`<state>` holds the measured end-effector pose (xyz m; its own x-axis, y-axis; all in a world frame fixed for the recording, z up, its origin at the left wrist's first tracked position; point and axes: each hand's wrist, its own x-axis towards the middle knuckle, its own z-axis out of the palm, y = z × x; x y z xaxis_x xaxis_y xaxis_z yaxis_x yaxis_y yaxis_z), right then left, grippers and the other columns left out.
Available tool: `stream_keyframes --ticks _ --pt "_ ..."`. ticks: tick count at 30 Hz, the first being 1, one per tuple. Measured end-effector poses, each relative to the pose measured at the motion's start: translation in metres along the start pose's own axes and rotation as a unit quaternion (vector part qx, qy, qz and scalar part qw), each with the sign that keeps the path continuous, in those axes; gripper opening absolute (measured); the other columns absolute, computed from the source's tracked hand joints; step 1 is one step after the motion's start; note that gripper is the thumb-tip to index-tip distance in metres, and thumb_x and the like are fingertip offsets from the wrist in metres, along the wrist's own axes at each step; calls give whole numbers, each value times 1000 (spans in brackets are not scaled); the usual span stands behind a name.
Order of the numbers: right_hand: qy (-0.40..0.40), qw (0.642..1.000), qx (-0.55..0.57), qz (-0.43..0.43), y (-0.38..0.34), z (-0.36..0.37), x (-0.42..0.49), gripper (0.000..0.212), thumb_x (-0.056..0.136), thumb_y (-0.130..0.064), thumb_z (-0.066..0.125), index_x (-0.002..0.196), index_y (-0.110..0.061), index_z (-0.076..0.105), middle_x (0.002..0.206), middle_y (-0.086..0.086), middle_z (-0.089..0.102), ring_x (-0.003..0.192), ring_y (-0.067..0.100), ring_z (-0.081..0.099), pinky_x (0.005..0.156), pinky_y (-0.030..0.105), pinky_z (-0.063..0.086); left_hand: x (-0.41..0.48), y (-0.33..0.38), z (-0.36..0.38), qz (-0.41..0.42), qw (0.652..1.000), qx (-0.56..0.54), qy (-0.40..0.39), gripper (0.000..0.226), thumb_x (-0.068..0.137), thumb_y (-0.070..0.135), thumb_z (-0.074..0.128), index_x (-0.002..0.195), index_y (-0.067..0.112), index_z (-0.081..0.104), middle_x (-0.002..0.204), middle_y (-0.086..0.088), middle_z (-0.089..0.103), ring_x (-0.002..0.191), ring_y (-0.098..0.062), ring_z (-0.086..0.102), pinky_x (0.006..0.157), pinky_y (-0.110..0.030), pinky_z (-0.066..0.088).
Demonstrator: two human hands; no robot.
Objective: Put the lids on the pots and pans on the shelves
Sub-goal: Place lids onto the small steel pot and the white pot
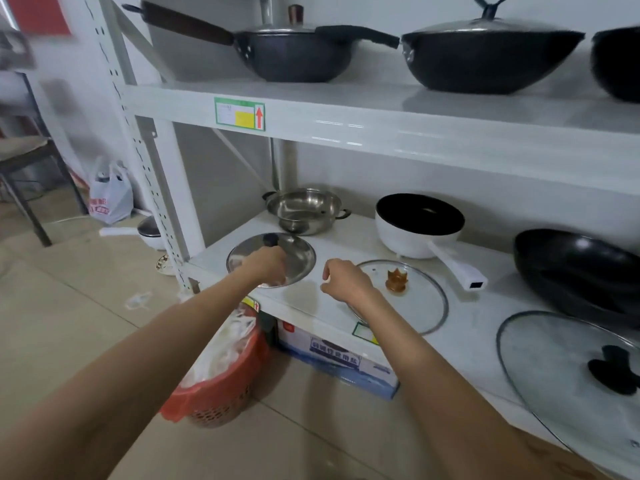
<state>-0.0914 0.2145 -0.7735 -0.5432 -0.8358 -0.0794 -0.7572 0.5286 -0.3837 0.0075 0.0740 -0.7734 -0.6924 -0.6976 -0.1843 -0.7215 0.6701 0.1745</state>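
Lying nearest on lower shelf (346, 237): big glass lid (554, 344), black knob; heavy, breakable, slick, best lifted by knob. Next, glass lid with amber knob (412, 296) flat at shelf edge; right hand (346, 282) loosely curled at its left rim, gripping nothing. Left hand (268, 266) down on steel lid (273, 259), fingers hidden, grip unclear; stiff, light, smooth, black knob just beyond. Behind: open steel pot (304, 209), white pan (415, 223), black wok (581, 268). Upper shelf beam low overhead. Above, lidded woks (381, 53).
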Motion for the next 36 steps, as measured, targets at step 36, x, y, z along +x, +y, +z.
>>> stream_keyframes --ticks 36 --pt "87 974 -51 204 120 25 84 41 88 10 40 126 -5 48 145 18 26 132 42 27 96 43 47 199 -53 38 9 997 6 79 38 95 12 39 129 16 54 124 -19 51 115 -41 51 101 -44 44"
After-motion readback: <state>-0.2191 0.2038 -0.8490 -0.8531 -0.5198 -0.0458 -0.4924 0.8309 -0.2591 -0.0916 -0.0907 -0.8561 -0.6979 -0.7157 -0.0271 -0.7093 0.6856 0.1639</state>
